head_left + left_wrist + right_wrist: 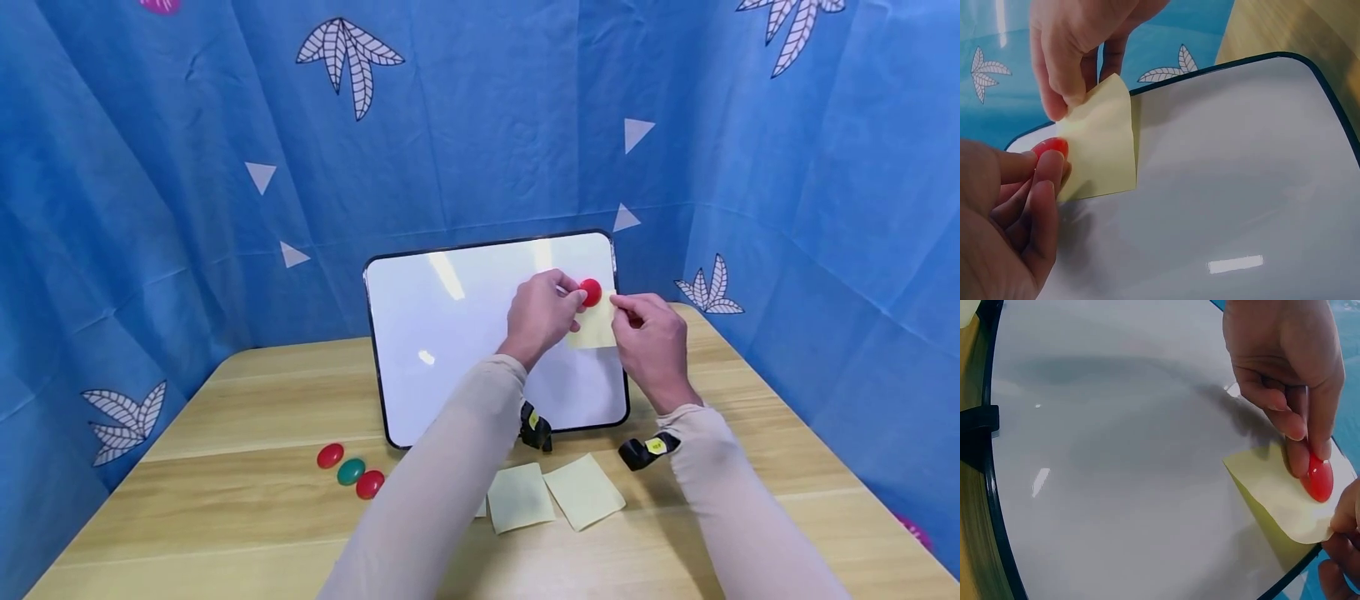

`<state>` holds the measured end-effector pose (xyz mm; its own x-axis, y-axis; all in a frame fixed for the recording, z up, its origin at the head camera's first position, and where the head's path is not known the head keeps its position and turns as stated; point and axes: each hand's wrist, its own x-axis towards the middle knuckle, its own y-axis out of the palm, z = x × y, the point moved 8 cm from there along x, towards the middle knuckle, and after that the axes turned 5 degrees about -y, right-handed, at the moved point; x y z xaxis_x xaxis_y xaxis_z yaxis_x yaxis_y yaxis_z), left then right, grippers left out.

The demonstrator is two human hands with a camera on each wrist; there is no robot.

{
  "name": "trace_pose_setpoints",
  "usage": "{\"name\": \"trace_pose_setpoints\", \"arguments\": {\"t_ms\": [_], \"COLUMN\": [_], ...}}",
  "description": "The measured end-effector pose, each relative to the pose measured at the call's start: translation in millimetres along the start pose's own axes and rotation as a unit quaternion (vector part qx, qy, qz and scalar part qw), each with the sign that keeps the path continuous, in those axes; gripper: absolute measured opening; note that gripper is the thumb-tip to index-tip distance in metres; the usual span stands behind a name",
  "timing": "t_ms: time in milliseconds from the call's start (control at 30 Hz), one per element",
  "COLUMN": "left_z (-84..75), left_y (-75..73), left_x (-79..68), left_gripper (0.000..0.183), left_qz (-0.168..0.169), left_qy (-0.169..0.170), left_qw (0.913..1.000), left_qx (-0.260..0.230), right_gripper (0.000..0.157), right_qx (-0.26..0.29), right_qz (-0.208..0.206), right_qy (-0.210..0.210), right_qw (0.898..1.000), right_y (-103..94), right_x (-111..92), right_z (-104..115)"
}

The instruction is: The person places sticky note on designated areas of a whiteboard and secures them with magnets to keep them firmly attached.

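Note:
A yellow sticky note (597, 332) lies over the upper right part of the whiteboard (457, 342), its free edge standing a little off the surface in the right wrist view. My left hand (546, 312) pinches a round red magnet (591, 292) between thumb and fingers, over the note's upper left part. At the note's other upper corner, my right hand (651, 337) pinches the paper between thumb and forefinger. In the left wrist view the magnet (1051, 147) is partly hidden by the left fingers.
Two red magnets (330, 455) (370, 484) and a green magnet (351, 472) lie on the wooden table (262, 408) at the left. Pale yellow notes (520, 498) (585, 492) lie before the board, one partly behind the left sleeve. A blue patterned curtain (480, 125) hangs behind.

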<state>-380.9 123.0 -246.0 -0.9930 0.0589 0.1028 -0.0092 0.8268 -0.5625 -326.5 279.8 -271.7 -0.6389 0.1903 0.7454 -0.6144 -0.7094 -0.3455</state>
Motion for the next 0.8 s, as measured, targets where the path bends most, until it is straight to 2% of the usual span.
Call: {"name": "trace_pose_setpoints", "arguments": {"t_ms": [200, 400, 800], "left_z": [-2.6, -1.9, 0.4], "left_y": [-1.4, -1.4, -8.0], "left_x": [-1.2, -2.4, -6.6], "left_gripper": [0.013, 0.016, 0.026], "left_qz": [-0.017, -0.025, -0.016], "left_qy": [0.013, 0.025, 0.027], "left_qw": [0.9991, 0.9981, 0.9980], "left_qx": [0.037, 0.050, 0.055], "right_gripper": [0.025, 0.025, 0.019], "right_qx": [-0.001, -0.004, -0.010], "right_qz": [0.008, 0.000, 0.003], "right_qy": [-0.003, -0.008, 0.000], "right_qw": [1.000, 1.000, 1.000], "right_y": [0.3, -2.2, 1.1], "right_x": [0.7, 0.5, -2.0], "right_z": [1.6, 2.0, -0.5]}}
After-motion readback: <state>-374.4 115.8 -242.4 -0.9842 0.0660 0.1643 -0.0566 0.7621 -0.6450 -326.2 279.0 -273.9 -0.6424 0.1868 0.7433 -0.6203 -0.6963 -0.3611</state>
